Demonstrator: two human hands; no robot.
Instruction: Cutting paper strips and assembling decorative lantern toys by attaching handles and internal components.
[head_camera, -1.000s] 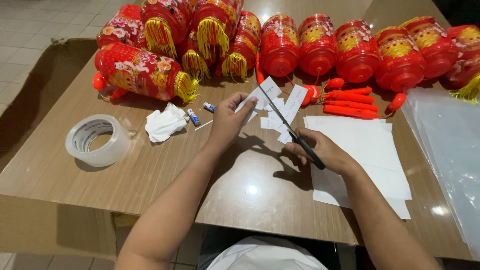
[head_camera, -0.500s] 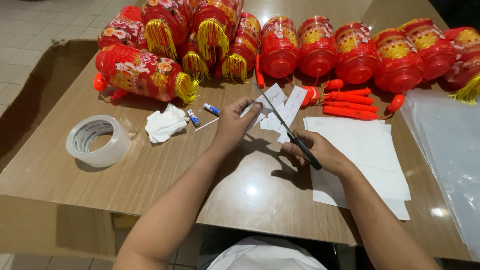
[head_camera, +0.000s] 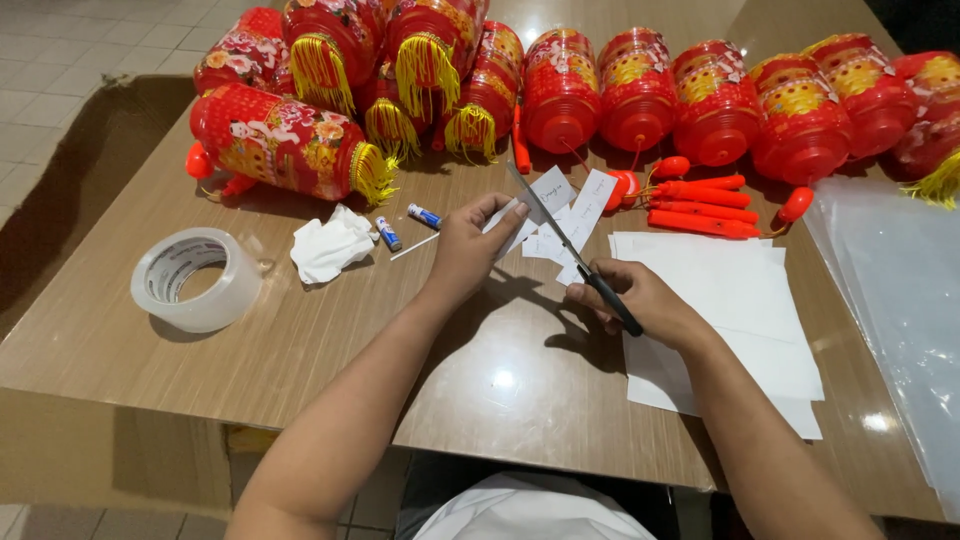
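My left hand (head_camera: 472, 250) pinches a small white paper slip (head_camera: 516, 228) above the wooden table (head_camera: 300, 340). My right hand (head_camera: 640, 305) grips black-handled scissors (head_camera: 572, 248), whose blades point up and left and meet the slip at my left fingertips. Several cut white slips (head_camera: 580, 205) lie just behind the blades. A stack of white paper sheets (head_camera: 730, 300) sits under and to the right of my right wrist.
Red and gold paper lanterns (head_camera: 560, 90) crowd the table's far side. A roll of clear tape (head_camera: 195, 278), a crumpled white tissue (head_camera: 330, 245), two small batteries (head_camera: 405, 225), orange plastic handles (head_camera: 700, 195) and clear plastic bags (head_camera: 900, 300) lie around. A cardboard box (head_camera: 70, 180) stands at left.
Both hands have stayed in nearly the same place. The scissors have worked slightly along the slip held in my left fingers.
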